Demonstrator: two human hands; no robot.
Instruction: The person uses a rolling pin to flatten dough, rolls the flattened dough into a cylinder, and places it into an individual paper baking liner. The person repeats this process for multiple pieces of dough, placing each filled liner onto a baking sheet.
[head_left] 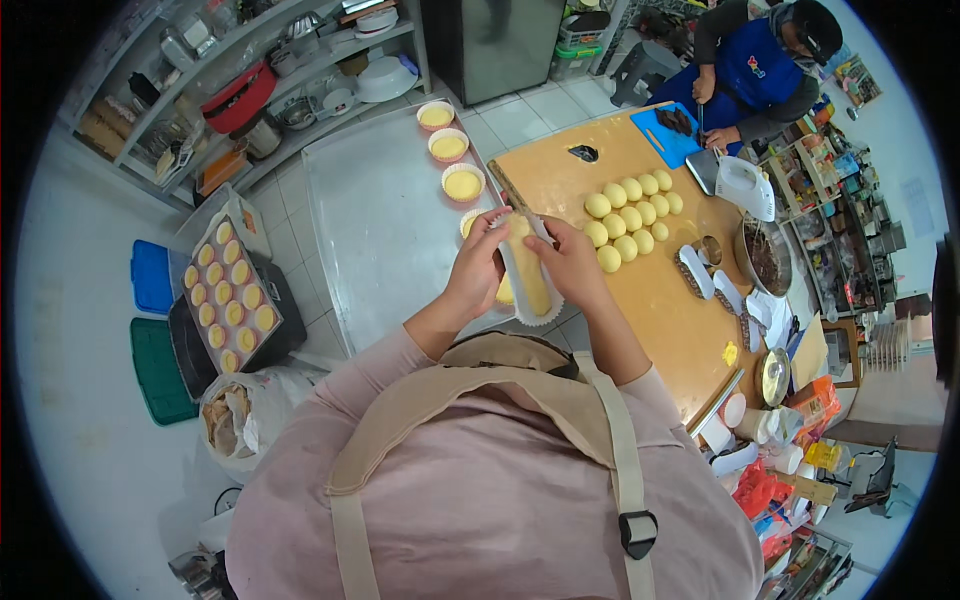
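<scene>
Hands meet over the near edge of the wooden table (640, 300): the left hand (478, 268) and right hand (572, 262) both grip a stack of white paper baking cups (530, 285), fingers curled round its top, thumbs working at the uppermost cup. Peeling one cup off cleanly likely calls for a light pinch at the fluted rim, the stack held steady so the pleats stay uncrushed. Dough balls (630, 215) lie in rows beyond, and filled cups (463, 183) line the steel table (380, 220). At the right edge, an orange packet (815, 400) and red bags (760, 490) crowd a shelf; their labels are too small to read.
</scene>
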